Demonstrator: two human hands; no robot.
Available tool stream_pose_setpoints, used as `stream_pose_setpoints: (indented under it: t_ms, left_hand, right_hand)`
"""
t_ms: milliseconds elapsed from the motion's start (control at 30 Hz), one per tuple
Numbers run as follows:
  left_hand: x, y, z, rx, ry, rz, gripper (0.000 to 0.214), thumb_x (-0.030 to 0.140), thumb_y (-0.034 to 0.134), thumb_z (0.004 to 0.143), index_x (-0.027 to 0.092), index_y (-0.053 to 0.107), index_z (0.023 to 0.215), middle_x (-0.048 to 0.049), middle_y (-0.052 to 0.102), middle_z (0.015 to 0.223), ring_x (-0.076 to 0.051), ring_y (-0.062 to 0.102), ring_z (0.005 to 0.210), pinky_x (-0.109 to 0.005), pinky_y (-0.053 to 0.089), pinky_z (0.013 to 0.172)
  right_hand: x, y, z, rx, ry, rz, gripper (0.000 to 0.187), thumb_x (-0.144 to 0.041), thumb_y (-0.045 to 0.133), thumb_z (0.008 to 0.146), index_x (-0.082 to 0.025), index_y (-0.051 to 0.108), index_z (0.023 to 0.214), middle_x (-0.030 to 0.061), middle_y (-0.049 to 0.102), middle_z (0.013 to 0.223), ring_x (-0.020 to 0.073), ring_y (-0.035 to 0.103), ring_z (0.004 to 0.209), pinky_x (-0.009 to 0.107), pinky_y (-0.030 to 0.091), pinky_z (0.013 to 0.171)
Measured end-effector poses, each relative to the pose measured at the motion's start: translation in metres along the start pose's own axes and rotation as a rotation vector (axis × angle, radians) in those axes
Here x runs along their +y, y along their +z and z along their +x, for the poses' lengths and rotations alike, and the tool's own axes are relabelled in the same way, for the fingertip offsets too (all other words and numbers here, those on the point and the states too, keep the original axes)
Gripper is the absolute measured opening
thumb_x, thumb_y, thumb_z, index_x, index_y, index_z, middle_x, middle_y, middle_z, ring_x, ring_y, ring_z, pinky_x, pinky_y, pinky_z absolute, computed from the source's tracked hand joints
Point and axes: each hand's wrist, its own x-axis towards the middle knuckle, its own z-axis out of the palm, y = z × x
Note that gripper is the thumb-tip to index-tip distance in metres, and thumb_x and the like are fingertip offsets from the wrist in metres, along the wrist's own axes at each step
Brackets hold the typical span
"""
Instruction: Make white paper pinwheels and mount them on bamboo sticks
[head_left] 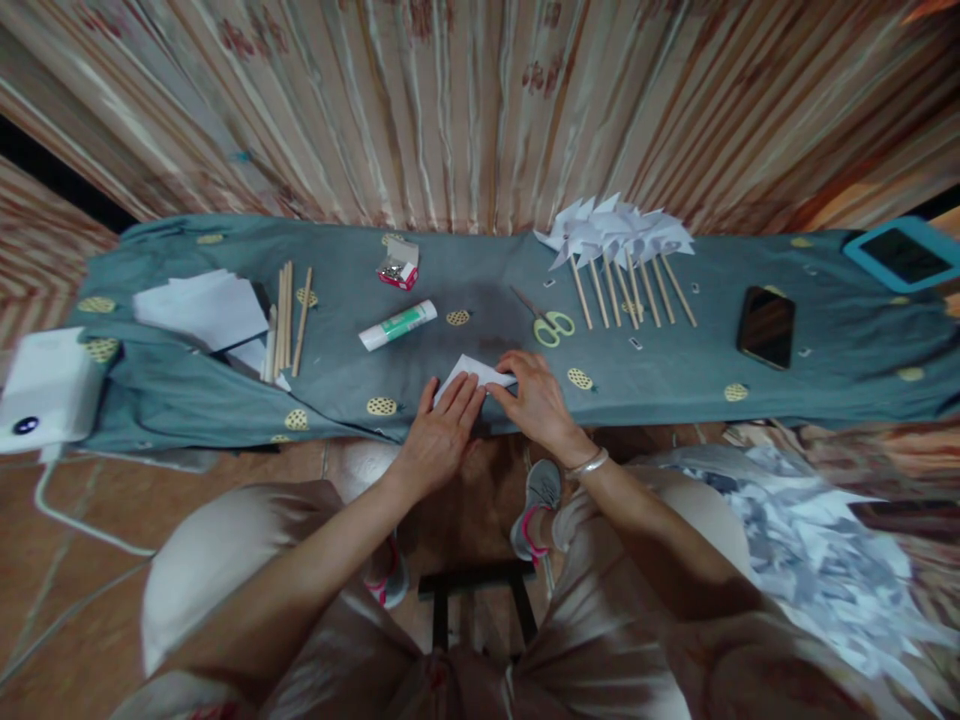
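A small white folded paper (480,372) lies on the grey-green cloth (675,370) covering a low bench in front of me. My left hand (442,425) rests flat on the paper's left part with its fingers stretched out. My right hand (534,395) presses on the paper's right edge, fingers bent down onto it. Neither hand lifts the paper.
Scissors (551,322), a glue stick (397,325) and a small staple box (399,264) lie behind the paper. Wooden sticks (289,320) and white sheets (202,308) sit left; finished paper pinwheels (619,245) and a phone (766,326) right. Paper scraps (817,560) pile on the floor at right.
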Motion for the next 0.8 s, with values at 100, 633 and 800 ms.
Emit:
stream_pose_setpoints:
  t_ms: [100, 633, 800]
  left_hand:
    - [-0.001, -0.001, 0.0, -0.011, 0.005, -0.006, 0.068, 0.026, 0.059, 0.092, 0.005, 0.035, 0.152, -0.0216, 0.037, 0.159, -0.034, 0.032, 0.15, -0.061, 0.023, 0.121]
    - [-0.027, -0.007, -0.043, -0.01, -0.052, 0.05, 0.061, 0.025, 0.05, 0.097, 0.009, 0.035, 0.154, -0.019, 0.038, 0.159, -0.031, 0.034, 0.149, -0.057, 0.024, 0.122]
    - [-0.032, -0.007, -0.057, -0.012, -0.076, 0.079, 0.058, 0.024, 0.047, 0.098, 0.009, 0.036, 0.153, -0.018, 0.037, 0.159, -0.031, 0.034, 0.149, -0.058, 0.026, 0.121]
  right_hand:
    - [0.002, 0.001, -0.001, 0.001, -0.005, 0.02, 0.011, -0.029, 0.059, 0.092, -0.021, 0.063, 0.099, 0.0125, 0.068, 0.112, 0.0288, 0.06, 0.105, 0.044, 0.045, 0.099]
    - [0.023, -0.006, -0.007, 0.007, -0.007, 0.089, 0.011, -0.02, 0.051, 0.091, -0.021, 0.061, 0.095, 0.0153, 0.066, 0.12, 0.0291, 0.058, 0.115, 0.047, 0.042, 0.104]
    - [0.026, -0.008, -0.007, 0.005, -0.025, 0.1, 0.016, -0.016, 0.046, 0.09, -0.023, 0.06, 0.093, 0.0134, 0.066, 0.118, 0.0282, 0.058, 0.116, 0.048, 0.043, 0.104]
